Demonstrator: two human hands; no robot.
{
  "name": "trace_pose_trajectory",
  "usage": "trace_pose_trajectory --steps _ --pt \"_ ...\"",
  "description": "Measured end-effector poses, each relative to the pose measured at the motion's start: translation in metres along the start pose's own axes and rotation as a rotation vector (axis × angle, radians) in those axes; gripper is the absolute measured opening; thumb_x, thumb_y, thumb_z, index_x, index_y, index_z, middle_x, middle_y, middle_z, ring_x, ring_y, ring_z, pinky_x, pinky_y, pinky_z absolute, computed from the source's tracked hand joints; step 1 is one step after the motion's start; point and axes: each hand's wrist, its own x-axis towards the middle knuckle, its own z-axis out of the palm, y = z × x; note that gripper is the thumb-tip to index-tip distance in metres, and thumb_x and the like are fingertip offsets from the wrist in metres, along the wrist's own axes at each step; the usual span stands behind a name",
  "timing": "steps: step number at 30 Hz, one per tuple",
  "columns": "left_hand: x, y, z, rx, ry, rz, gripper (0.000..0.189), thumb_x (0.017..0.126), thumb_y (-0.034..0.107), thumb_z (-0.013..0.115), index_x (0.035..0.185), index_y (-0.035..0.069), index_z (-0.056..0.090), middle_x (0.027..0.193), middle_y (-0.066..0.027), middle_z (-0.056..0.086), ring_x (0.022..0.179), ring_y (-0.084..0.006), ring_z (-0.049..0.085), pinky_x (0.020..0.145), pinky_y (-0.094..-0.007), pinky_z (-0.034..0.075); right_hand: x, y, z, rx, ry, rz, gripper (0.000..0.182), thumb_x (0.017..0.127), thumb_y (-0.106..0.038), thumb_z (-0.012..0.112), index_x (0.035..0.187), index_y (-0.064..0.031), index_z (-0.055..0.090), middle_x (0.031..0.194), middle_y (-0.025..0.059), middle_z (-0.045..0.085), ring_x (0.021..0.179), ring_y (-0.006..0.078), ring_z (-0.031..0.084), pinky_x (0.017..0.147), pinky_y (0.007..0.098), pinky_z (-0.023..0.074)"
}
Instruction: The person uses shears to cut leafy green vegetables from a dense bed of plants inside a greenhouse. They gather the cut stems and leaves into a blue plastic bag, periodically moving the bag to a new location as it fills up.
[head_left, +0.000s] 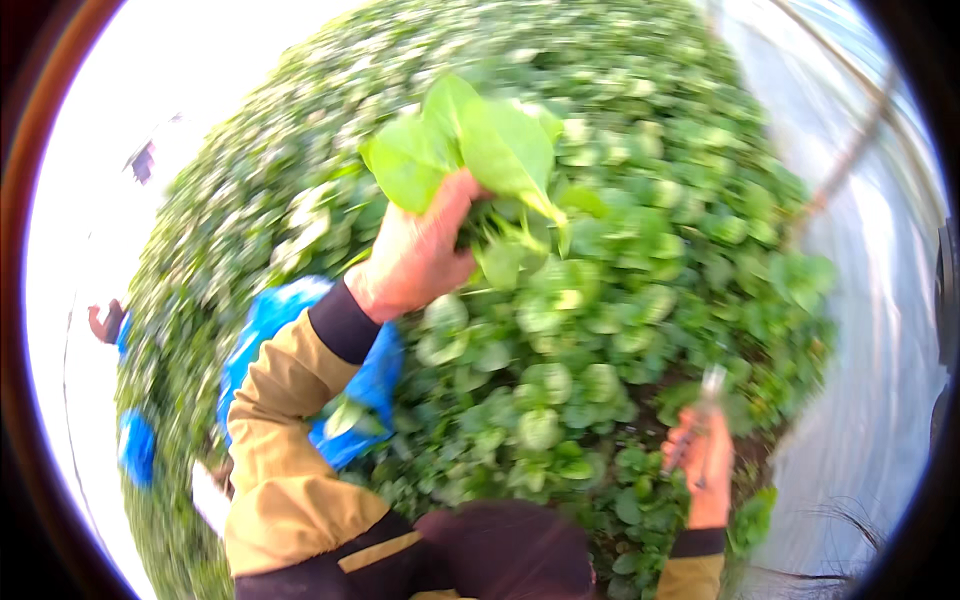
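Several broad green leaves with stems (506, 146) are gripped in my left hand (420, 251), raised over the dense leafy plants (559, 300). Below my left forearm lies a blue plastic bag (367, 390), partly covered by the sleeve, with a leaf on it. Low on the right, my right hand (705, 450) is closed around a small metal cutting tool (712, 382), blurred, with its shiny end pointing up; its exact kind cannot be told. Plants and bare soil lie under the right hand.
Translucent plastic sheeting (862, 375) runs along the right side, with a pole (847, 157) leaning across it. Another blue bag (136, 448) lies at the far left. Part of another person (112, 321) shows at the left edge. A white object (210, 499) is beside my left elbow.
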Motion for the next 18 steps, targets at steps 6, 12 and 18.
trace_pose_trajectory --steps 6,12,18 --pt "-0.15 -0.034 -0.171 0.704 -0.025 -0.625 0.044 0.073 0.011 0.074 0.113 0.011 0.055 0.071 -0.0176 0.064 0.065 -0.0372 0.065 0.055 -0.0451 0.051 -0.027 0.009 0.0 -0.128 0.213 -0.083 0.046 0.099 -0.055 0.041 0.105 -0.0121 0.057 0.077 0.0064 0.058 0.068 0.0193 0.061 0.06 0.0337 0.0549" --pt "-0.291 -0.035 -0.196 0.668 -0.847 -1.063 0.028 0.072 0.015 0.067 0.098 0.008 0.061 0.08 -0.0192 0.066 0.079 -0.0402 0.065 0.07 -0.0511 0.052 -0.033 0.02 -0.043 -0.192 0.298 -0.011 0.046 0.094 -0.059 0.049 0.104 -0.0154 0.06 0.075 0.0061 0.061 0.064 0.0205 0.062 0.057 0.0359 0.0561" --pt "-0.301 -0.17 -0.138 0.71 -0.734 -1.102 0.018 0.072 0.015 0.065 0.086 0.004 0.07 0.087 -0.0215 0.069 0.083 -0.038 0.069 0.073 -0.0464 0.056 -0.053 0.022 -0.056 -0.221 0.387 0.005 0.047 0.092 -0.059 0.051 0.106 -0.0151 0.061 0.074 0.0066 0.061 0.064 0.0223 0.062 0.057 0.0362 0.055"
